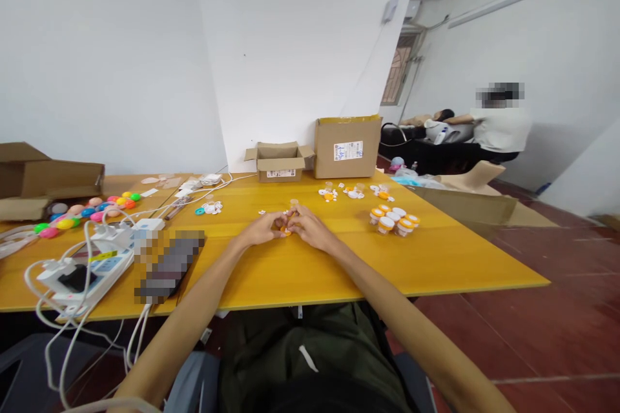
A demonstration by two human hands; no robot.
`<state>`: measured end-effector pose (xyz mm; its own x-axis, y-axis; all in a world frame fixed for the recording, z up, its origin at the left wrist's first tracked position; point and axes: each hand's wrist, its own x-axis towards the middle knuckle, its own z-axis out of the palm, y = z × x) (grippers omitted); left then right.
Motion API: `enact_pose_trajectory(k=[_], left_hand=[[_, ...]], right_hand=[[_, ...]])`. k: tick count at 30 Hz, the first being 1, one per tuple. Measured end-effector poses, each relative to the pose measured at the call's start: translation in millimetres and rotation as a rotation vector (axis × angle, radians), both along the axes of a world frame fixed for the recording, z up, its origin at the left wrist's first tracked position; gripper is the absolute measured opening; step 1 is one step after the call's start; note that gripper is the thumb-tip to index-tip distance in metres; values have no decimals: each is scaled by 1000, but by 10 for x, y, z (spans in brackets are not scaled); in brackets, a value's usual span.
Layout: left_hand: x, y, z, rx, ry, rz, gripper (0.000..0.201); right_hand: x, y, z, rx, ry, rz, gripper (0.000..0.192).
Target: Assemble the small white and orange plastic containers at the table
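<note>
My left hand [264, 230] and my right hand [311, 229] meet over the middle of the table, fingertips pinched together. Between them shows a small orange part [285, 231], mostly hidden by the fingers; it resembles the orange lids nearby. Just behind my fingers stands a small clear cup [294, 203]. A few tiny white pieces [262, 211] lie beyond my left hand. To the right is a cluster of clear jars [385, 226] with orange or white lids. Farther back, small piles of white parts [354, 192] lie with orange lids [330, 197] among them.
White parts with a teal ring [200, 211] lie left of centre. Cartons [347, 148] stand along the back. Coloured balls [88, 212], a cabled power strip [111, 271] and a phone [172, 268] occupy the left. A person [501, 129] is at the far right.
</note>
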<state>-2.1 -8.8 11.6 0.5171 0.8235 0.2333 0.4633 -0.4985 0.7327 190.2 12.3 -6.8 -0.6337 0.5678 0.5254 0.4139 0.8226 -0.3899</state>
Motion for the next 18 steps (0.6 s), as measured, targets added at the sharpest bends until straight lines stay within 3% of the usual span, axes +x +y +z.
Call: enact_pose_trajectory(k=[11,18], left_hand=[[-20,36,-30,-26,-4,-24,10],[-48,88,-96,-19,8,-14,14]], right_hand=[[0,-71,-30,192,-34,-24,21],[52,-140,-27,217,-73,-35,28]])
